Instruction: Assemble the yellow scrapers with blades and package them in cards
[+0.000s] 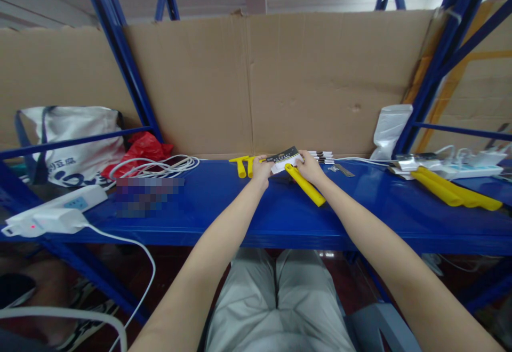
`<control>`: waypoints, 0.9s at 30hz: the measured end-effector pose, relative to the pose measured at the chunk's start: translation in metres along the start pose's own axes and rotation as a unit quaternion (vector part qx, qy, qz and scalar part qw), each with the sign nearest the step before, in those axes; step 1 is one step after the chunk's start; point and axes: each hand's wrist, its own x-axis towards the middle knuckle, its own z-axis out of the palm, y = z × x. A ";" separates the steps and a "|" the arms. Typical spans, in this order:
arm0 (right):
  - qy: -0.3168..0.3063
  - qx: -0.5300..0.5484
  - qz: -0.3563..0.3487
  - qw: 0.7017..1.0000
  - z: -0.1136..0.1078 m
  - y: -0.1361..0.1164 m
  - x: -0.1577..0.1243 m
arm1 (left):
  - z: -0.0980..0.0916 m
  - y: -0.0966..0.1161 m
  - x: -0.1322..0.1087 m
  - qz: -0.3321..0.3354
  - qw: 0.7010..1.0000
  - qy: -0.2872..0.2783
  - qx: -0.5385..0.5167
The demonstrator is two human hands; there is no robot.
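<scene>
One black-and-white card [284,162], over the blue worktop [216,208], pinched at opposite ends by left hand [262,170] and right hand [309,167], one yellow handle [306,185] at its lower edge (whether also gripped, cannot tell); present step, apparently card handling, any next move likely calling for steady two-handed control.

The head-worn view looks forward and down from well behind the bare left hand [262,172] and right hand [310,167], facing flat brown cardboard [320,80] beyond.
</scene>
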 end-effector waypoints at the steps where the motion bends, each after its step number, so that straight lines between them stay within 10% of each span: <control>1: 0.001 -0.039 -0.034 0.999 -0.001 0.002 0.000 | 0.000 0.000 -0.001 0.001 1.000 0.001 0.002; 7: 0.015 -0.157 -0.147 0.976 -0.009 0.003 0.002 | 0.000 -0.001 -0.002 0.004 1.000 0.004 0.008; 16: -0.154 -0.209 -0.091 0.961 -0.005 -0.014 -0.011 | 0.000 0.000 -0.002 0.003 1.000 0.011 -0.022; 27: -0.177 -0.231 -0.144 0.946 -0.005 -0.019 -0.017 | -0.001 -0.006 0.008 0.009 1.000 0.024 -0.005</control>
